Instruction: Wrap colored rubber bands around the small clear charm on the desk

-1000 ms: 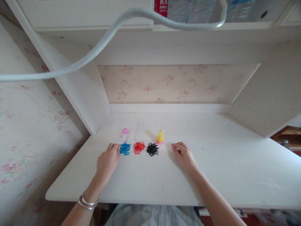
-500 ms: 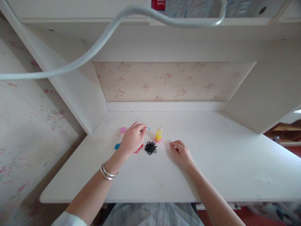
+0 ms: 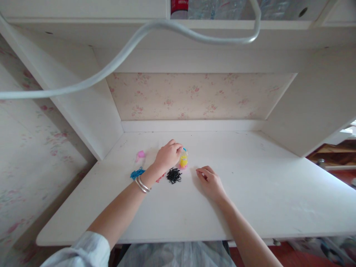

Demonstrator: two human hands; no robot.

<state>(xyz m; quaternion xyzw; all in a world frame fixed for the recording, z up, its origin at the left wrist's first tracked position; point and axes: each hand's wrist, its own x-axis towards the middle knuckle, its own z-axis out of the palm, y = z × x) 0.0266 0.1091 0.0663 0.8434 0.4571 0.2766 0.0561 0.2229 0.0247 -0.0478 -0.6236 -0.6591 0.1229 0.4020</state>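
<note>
My left hand [image 3: 169, 154] pinches a small blue rubber band [image 3: 184, 149] just above a small clear bag [image 3: 183, 160] with yellow and pink contents. Below it on the table lie a pile of black rubber bands [image 3: 174, 175] and some red bands [image 3: 160, 177], the red ones partly hidden by my forearm. A blue pile of bands [image 3: 137, 172] sits left of my wrist. Farther left is a small pink piece [image 3: 141, 154]. My right hand [image 3: 210, 181] rests on the table to the right of the piles, its fingers curled closed with nothing visible in them.
A white desk [image 3: 250, 200] lies under a shelf holding clear plastic bottles and a red-labelled one [image 3: 179, 5]. A pale thick cable or tube [image 3: 119, 59] crosses the upper view. Side panels stand at left and right.
My left hand has moved right and slightly away from me with the blue band, to the clear bag. More of the blue pile shows. My right hand has stayed in place.
</note>
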